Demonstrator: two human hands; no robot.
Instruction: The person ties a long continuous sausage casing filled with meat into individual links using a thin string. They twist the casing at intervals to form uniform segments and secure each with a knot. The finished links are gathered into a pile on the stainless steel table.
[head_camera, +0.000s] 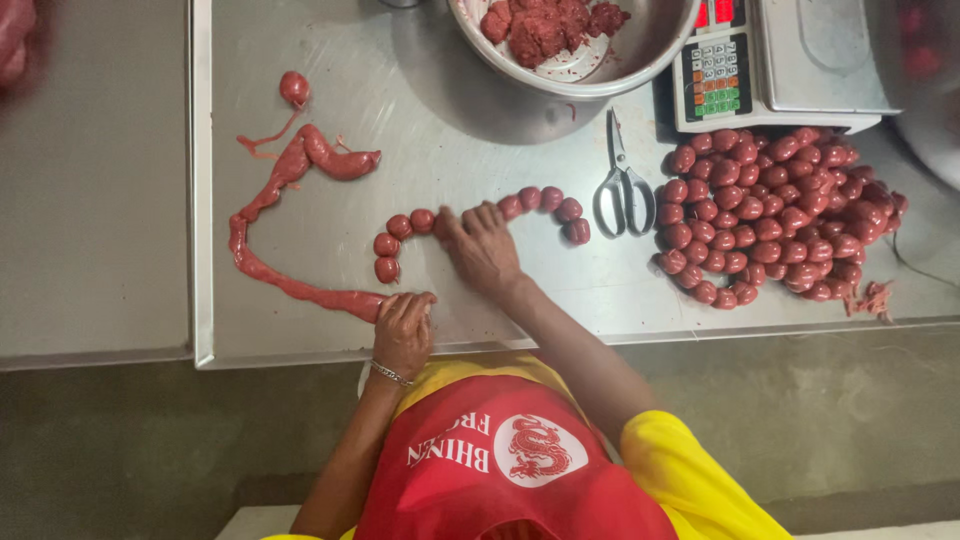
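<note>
Our left hand (403, 330) pinches the long red unlinked sausage casing (290, 285) at the steel table (480, 150) edge — our right hand (482, 245) presses flat on the chain of nine round red links (545, 200) just ahead.

Steel table (300, 345) on grey concrete floor (150, 440)

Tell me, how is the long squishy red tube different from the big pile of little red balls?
The long sausage tube is one smooth, uneven, unlinked length; the pile of round links is pinched into many small balls. The tube snakes across the table's left side, and the left hand grips its end; the pile sits heaped on the right beside the scissors, untouched. The right hand rests on a separate chain of links. Both are the same reddish filled casing on the metal table.
</note>
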